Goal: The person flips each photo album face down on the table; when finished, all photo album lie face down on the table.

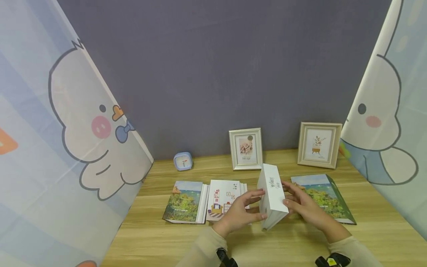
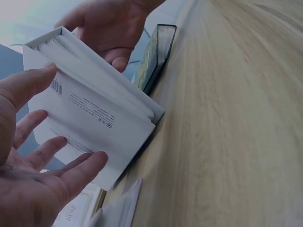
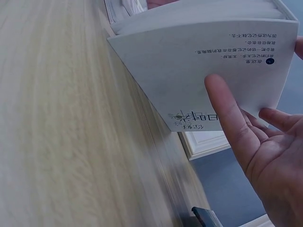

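A thick white photo album (image 1: 273,187) is tilted on edge between my two hands, above the wooden tabletop. My left hand (image 1: 241,211) touches one cover with spread, mostly straight fingers; in the left wrist view that cover (image 2: 90,113) bears a barcode and small print. On the opposite side, my right hand (image 1: 303,205) rests against the album. The right wrist view shows one straight finger (image 3: 222,94) lying on a cover with dark lettering (image 3: 189,71), while other fingers reach to its edge. White page edges (image 2: 94,75) show between the covers.
A landscape-covered album (image 1: 183,202) and a white illustrated album (image 1: 221,198) lie at left; another landscape album (image 1: 321,196) is partly behind my right hand. Along the back stand a small blue clock (image 1: 183,161) and two picture frames, one silvery (image 1: 246,149), one beige (image 1: 319,145).
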`<state>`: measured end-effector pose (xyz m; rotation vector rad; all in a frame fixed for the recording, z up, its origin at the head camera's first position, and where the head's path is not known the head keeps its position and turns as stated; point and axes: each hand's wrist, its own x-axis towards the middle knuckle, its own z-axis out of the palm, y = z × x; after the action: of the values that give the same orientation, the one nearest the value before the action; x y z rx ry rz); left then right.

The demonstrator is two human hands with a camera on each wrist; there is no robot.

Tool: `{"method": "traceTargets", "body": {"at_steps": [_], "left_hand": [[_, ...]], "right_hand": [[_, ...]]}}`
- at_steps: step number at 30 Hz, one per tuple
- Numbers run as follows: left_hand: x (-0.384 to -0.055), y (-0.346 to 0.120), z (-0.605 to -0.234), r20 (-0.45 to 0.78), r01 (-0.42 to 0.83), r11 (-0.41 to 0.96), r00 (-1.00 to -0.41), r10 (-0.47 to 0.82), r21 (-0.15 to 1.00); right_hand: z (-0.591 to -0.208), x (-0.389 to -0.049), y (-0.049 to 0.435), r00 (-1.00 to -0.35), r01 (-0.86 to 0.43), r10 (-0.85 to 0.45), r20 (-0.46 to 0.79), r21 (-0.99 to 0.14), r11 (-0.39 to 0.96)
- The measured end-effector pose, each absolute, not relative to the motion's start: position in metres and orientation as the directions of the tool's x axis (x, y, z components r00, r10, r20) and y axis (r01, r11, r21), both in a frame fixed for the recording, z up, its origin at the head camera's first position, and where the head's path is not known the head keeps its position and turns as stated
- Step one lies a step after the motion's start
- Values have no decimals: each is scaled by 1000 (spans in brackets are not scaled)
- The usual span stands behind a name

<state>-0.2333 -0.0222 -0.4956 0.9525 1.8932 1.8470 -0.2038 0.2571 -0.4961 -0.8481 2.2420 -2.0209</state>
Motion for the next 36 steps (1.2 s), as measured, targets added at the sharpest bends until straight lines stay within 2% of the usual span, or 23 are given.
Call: {"method": "traceTargets", "body": {"at_steps": [8,17,26,36], "left_hand": [[-232,-21,-499,175,185,-57,-727,664,981],[-233,-21,-504,167,188,-41,-722,671,981],[-233,-20,-507,143,173,-22,-727,672,985],[-232,-21,-506,126,217,59,-743,657,974]], "right_hand": [[-492,-203,260,-859,-353,-402,317,-935,17],[-487,-205,268,-832,-348,-451,323,-937,-30],[-489,-206,274,-847,-320,-448,285,-947,3],[-489,-202,284,-858,-315,-446,255,-947,65]]}}
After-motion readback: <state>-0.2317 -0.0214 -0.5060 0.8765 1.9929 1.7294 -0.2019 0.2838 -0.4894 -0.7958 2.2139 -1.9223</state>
